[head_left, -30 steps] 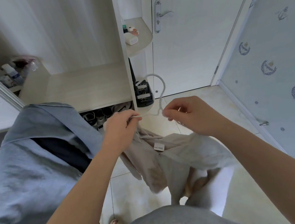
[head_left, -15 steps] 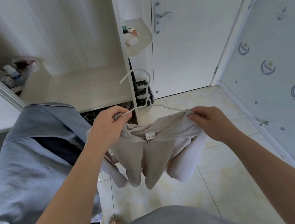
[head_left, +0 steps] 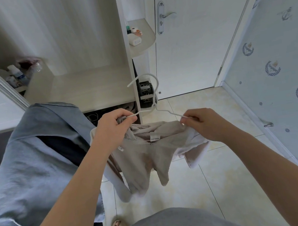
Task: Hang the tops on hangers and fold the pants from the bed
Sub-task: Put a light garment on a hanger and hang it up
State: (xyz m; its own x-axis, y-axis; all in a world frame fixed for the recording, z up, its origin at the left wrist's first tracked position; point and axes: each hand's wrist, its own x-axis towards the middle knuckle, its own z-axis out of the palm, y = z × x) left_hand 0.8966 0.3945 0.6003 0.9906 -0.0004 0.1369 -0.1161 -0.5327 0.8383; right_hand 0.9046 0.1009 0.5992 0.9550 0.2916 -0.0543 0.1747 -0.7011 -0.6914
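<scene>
Since a second ago the hands have drawn apart, the beige hooded top (head_left: 149,154) has spread open between them, and the hook of the white wire hanger (head_left: 154,103) has swung up to point away from the person.

The left hand (head_left: 112,128) is curled round the hanger's left arm together with a bunch of the top's fabric. The right hand (head_left: 206,124) pinches the end of the hanger's right arm along with the top's shoulder. The top hangs below both grips with its neck label (head_left: 155,138) facing the camera and its sleeves dangling over the tiled floor (head_left: 190,182).

Left of the left hand a blue-grey garment (head_left: 29,165) hangs. Beyond the grips stands an open wardrobe with a pale shelf (head_left: 85,88). Beyond the right hand is a closed white door (head_left: 193,51) with a lever handle (head_left: 167,14).
</scene>
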